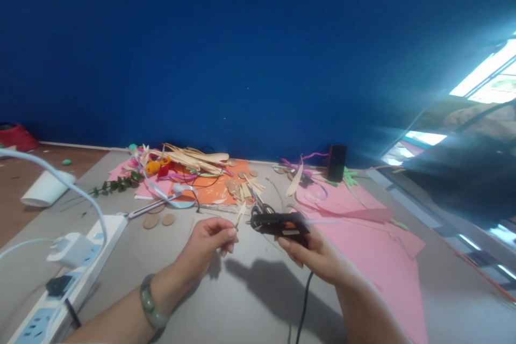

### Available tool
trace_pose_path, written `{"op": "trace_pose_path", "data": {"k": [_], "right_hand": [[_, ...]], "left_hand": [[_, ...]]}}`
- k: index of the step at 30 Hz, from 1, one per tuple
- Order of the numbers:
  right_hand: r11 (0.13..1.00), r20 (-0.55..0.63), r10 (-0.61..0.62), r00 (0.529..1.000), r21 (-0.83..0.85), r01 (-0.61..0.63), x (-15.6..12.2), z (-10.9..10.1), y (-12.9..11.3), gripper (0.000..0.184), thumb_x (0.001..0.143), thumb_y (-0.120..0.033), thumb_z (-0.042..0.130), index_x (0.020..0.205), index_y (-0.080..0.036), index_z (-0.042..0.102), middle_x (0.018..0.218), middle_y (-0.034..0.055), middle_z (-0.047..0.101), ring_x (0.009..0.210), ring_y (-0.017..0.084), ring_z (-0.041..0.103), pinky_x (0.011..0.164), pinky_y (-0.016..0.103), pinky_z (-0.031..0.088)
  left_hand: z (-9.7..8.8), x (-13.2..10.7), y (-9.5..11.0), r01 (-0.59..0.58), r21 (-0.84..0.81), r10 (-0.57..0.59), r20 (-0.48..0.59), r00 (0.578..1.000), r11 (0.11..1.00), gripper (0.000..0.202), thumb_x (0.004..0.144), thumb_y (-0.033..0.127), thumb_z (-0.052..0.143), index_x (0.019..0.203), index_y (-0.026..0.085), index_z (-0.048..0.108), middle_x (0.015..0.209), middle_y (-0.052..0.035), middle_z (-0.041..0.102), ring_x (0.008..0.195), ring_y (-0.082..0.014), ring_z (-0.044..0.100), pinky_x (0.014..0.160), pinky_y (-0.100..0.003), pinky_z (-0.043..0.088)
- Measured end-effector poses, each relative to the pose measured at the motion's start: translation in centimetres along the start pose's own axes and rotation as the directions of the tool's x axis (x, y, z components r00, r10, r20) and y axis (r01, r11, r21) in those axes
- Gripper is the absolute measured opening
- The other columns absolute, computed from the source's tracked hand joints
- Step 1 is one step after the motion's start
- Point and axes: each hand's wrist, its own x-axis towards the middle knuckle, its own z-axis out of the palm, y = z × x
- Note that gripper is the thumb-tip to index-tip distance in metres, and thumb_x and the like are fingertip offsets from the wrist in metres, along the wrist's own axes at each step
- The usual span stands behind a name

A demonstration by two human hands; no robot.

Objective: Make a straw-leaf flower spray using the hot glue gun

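Left hand (209, 239) pinched a strip (241, 214); right hand (318, 255) gripped the glue gun (280, 224), nozzle just beside the strip, both above the table's (250, 301) middle. Gluing step, I judged; next called for nozzle meeting strip tip steadily.

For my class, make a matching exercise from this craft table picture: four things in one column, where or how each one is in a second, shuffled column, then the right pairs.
Things:
1. glue gun
2. straw strip
3. white cup
4. power strip

Places or states:
a. lying on its side at the far left
b. pinched in the left hand
c. gripped in the right hand
d. has a white charger plugged in

Pairs: 1-c, 2-b, 3-a, 4-d
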Motion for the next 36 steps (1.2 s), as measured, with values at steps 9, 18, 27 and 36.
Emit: {"op": "trace_pose_path", "data": {"k": [9,18,27,36], "right_hand": [[0.870,0.033,-0.059,0.998,-0.488,0.067,1.1,0.7,0.5,0.034,0.076,-0.007,0.054,0.109,-0.016,0.056,0.104,0.0114,0.064,0.097,0.026,0.057,0.081,0.034,0.042],[0.788,0.218,-0.010,0.976,-0.599,0.142,1.1,2.9,0.5,0.031,0.072,-0.002,0.054,0.100,-0.015,0.059,0.100,0.0106,0.062,0.091,0.025,0.056,0.082,0.037,0.041],[0.935,-0.071,-0.195,0.978,0.287,0.207,1.6,4.4,0.1,0.027,0.084,-0.024,0.059,0.110,-0.019,0.064,0.100,0.0071,0.062,0.088,0.020,0.059,0.081,0.034,0.047],[0.675,-0.018,-0.028,0.999,0.737,0.032,2.4,7.5,1.0,0.030,0.077,-0.037,0.071,0.101,-0.019,0.067,0.093,0.0035,0.060,0.068,0.012,0.058,0.060,0.025,0.046]], "left_hand": [[-0.1,0.1,0.3,-0.035,-0.070,0.032,-0.047,0.998,0.997,0.020,0.066,0.026,0.082,0.072,0.015,0.066,0.055,0.0020,0.065,0.046,-0.0065,0.054,0.044,-0.016,0.037],[0.2,-0.1,0.1,0.002,-0.083,-0.005,-0.033,0.999,0.997,0.021,0.066,0.028,0.082,0.071,0.015,0.065,0.053,0.0035,0.061,0.044,-0.0057,0.051,0.042,-0.015,0.037],[0.9,-0.8,-1.2,0.084,-0.027,-0.084,0.016,0.996,0.996,0.022,0.067,0.030,0.082,0.071,0.014,0.068,0.055,0.0025,0.062,0.044,-0.0053,0.052,0.043,-0.014,0.037],[0.7,-0.6,-1.6,0.096,-0.060,-0.095,0.004,0.995,0.994,0.020,0.067,0.028,0.082,0.074,0.013,0.071,0.058,0.0003,0.064,0.047,-0.0054,0.053,0.049,-0.016,0.042]]}}
